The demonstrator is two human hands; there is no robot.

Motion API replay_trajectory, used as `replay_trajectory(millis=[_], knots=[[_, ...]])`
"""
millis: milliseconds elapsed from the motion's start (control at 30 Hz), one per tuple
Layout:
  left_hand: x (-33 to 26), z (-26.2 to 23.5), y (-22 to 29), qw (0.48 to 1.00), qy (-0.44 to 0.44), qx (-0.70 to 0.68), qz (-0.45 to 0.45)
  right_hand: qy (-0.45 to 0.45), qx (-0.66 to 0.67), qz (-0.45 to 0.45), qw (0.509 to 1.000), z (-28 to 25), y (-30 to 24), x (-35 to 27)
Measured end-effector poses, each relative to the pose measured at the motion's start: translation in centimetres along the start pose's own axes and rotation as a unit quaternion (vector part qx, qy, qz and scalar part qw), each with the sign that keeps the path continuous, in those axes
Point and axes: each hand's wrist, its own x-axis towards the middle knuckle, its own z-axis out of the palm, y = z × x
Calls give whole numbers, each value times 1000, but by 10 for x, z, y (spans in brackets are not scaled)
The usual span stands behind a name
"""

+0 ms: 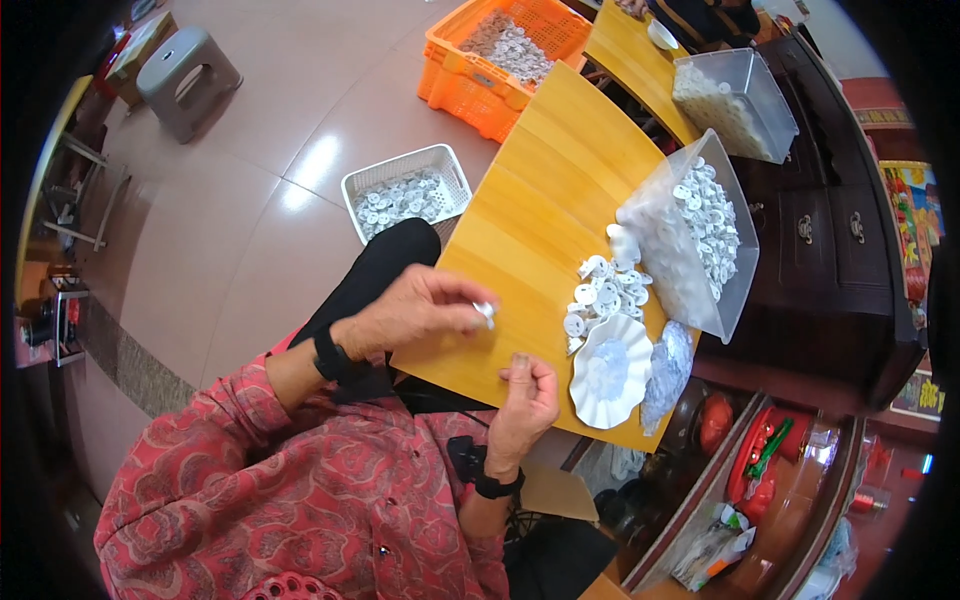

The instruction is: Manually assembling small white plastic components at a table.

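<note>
My left hand [425, 312] is closed over the near edge of the wooden table [545, 190], pinching a small white plastic part [485, 314] at its fingertips. Just to its right and nearer to me, my right hand [527, 402] is curled with thumb and fingers pressed together; whatever is in them is too small to make out. Beyond the right hand lies a loose pile of white round plastic parts [604, 294]. Beside the pile, a scalloped white dish [582, 405] holds small clear-looking pieces. A plastic bag [668, 375] of similar pieces touches the dish's right side.
A tilted clear bin [738, 298] of white parts stands at the table's right edge, another clear bin [770, 110] behind it. On the floor are a white basket [458, 178], an orange crate [470, 98] and a grey stool [185, 65]. Someone sits at the far table [625, 55].
</note>
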Motion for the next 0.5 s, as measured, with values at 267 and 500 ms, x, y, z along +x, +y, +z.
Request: replay_trajectory(millis=[267, 500], knots=[[34, -97, 12, 962, 262, 16, 79, 93, -158, -33, 982, -54, 31, 0], [58, -155, -12, 942, 329, 63, 10, 0, -414, -241, 878, -55, 32, -7]])
